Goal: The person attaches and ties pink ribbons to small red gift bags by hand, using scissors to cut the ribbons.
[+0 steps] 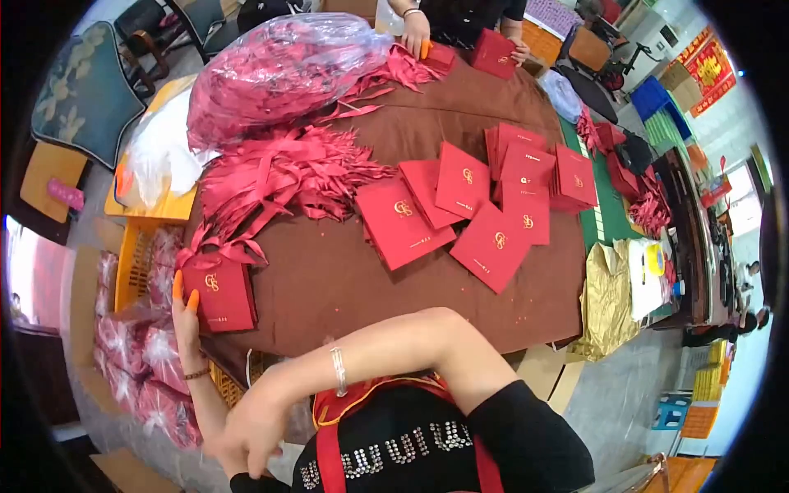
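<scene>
My left hand (pixel 187 316), with orange covers on its fingertips, is at the left edge of a stack of red cards (pixel 226 304) stamped in gold. Its thumb rests on the top card and another finger lies along the side. My right arm reaches across my body, and my right hand (pixel 251 431) is down over my left forearm. That hand is smeared by motion, so I cannot make out anything in it. Loose red ribbons (pixel 279 172) lie in a heap just beyond the stack, some ends reaching its top edge.
More stacks of red cards (pixel 501 242) lie on the brown cloth (pixel 312 279). A clear bag of red ribbons (pixel 279 74) stands behind the heap. Across the table, another person's hands (pixel 417 34) handle red pieces. Wrapped red bundles (pixel 160 361) sit low at left; gold foil (pixel 610 296) is at right.
</scene>
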